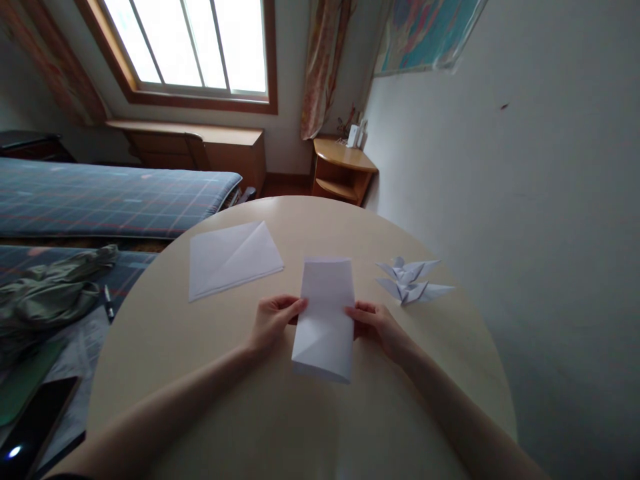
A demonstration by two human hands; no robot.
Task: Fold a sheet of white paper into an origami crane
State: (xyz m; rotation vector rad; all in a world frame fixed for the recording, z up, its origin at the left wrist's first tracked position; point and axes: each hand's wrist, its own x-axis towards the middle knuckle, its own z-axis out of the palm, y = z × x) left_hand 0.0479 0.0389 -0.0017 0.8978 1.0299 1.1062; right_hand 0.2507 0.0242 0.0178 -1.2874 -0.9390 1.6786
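Note:
A white sheet of paper (326, 313), folded into a narrow rectangle, is held just over the table between my two hands. My left hand (276, 319) pinches its left edge, thumb on top and fingers beneath. On the opposite edge, my right hand (374, 323) grips it the same way. Faint crease lines cross the paper's lower half, and its near end bows slightly open. To the right sit folded paper cranes (411, 281), close together. A small stack of white paper sheets (233, 259), the top one creased diagonally, lies to the left.
The round cream table (225, 413) reaches almost to the white wall on the right. Left of it, a plaid mattress (100, 200) holds crumpled grey-green cloth (55, 293), a pen (109, 303) and a dark phone (37, 427). A corner shelf (345, 157) stands behind.

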